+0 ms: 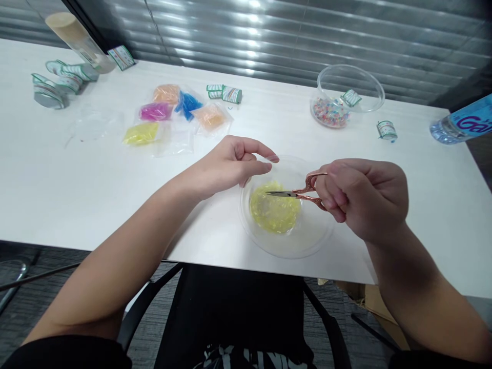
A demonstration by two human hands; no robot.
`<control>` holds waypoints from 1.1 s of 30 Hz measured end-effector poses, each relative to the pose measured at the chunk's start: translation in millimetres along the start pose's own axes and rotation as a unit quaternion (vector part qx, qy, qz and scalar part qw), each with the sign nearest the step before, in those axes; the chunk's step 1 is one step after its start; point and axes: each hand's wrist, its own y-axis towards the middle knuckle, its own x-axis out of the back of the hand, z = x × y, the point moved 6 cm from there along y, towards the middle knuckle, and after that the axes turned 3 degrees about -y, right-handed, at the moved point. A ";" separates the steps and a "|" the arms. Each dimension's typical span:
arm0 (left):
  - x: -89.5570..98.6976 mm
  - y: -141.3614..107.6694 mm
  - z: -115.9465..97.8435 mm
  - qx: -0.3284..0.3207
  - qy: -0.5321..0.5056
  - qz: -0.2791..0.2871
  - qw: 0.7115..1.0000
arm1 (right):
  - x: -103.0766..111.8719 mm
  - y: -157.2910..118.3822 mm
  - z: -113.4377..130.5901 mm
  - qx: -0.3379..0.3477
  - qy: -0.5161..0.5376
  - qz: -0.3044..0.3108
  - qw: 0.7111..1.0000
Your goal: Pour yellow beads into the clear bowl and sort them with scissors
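Observation:
A clear plastic bowl [311,237] stands near the table's front edge, with short yellow strands [274,210] spread in a ring at its bottom. At its far left rim is my left hand [240,164], thumb and index finger closed on the edge from either side. My right hand [361,195] grips small embroidery scissors [309,196] with copper-coloured handles. Their blades look nearly closed and point left over the yellow strands. Fingers of my right hand partly hide the handle loops.
Bags of yellow [141,133], pink [156,111], blue [188,105] and orange strands [209,118] lie at back left. A tub of colourful bits [330,111], small patterned rolls [232,94] and a water bottle [461,123] stand farther back. Blinds [215,36] line the back.

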 end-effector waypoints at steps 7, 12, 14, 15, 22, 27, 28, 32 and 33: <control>1.1 0.0 1.8 0.008 -0.005 -0.007 1.000 | 0.8 0.5 0.8 0.004 0.005 -0.005 1.000; 3.9 1.7 5.3 -0.013 -0.002 -0.014 1.000 | 7.0 3.6 6.2 0.010 0.010 -0.028 0.999; 6.1 2.1 6.9 -0.022 0.016 -0.026 0.999 | 13.9 6.0 9.5 0.017 0.025 -0.047 0.998; 7.5 2.1 7.4 -0.025 0.030 -0.035 0.999 | 18.3 7.4 10.8 0.019 0.035 -0.056 0.998; 21.2 -2.5 -4.1 -0.110 0.109 -0.095 0.983 | 38.8 16.5 16.3 0.033 0.073 -0.021 0.997; 10.3 -11.9 -20.9 -0.238 0.144 0.021 0.960 | 34.5 13.3 23.3 0.062 0.082 -0.015 0.995; 8.4 -13.4 -22.1 -0.248 0.147 0.034 0.957 | 34.0 12.5 23.4 0.058 0.084 -0.022 0.995; 2.4 -15.0 -22.6 -0.242 0.152 0.055 0.957 | 32.0 11.5 23.8 0.061 0.080 -0.015 0.995; 1.3 -15.2 -23.2 -0.242 0.149 0.056 0.957 | 32.0 11.9 23.5 0.062 0.079 -0.011 0.995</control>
